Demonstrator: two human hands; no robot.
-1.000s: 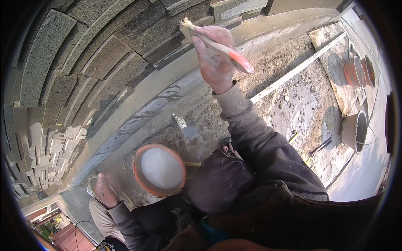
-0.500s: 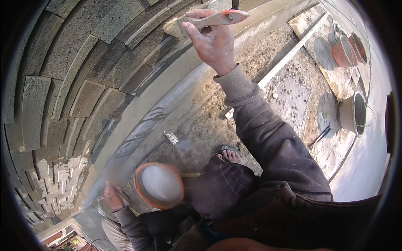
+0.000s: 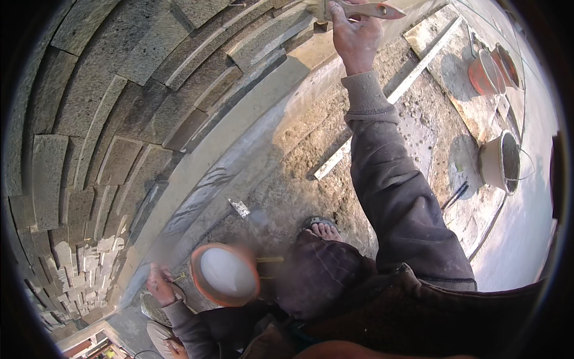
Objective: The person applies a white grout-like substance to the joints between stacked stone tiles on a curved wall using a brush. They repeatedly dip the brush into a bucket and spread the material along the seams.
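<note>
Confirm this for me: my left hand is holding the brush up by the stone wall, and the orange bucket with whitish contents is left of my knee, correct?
Not quite: the head view shows your right hand holding the brush up by the stone wall. The orange bucket with whitish contents is indeed left of your knee.

I'm outdoors on what looks like a building site: a wall faced with rough stone strips (image 3: pixel 98 102) fills my ten o'clock, bare dirt ground (image 3: pixel 314 146) lies beside it, a long plank (image 3: pixel 424 61) at half past one, orange buckets (image 3: pixel 480 78) at two, a grey pail (image 3: pixel 492 163) at three, sunlight throwing their shadows.
</note>
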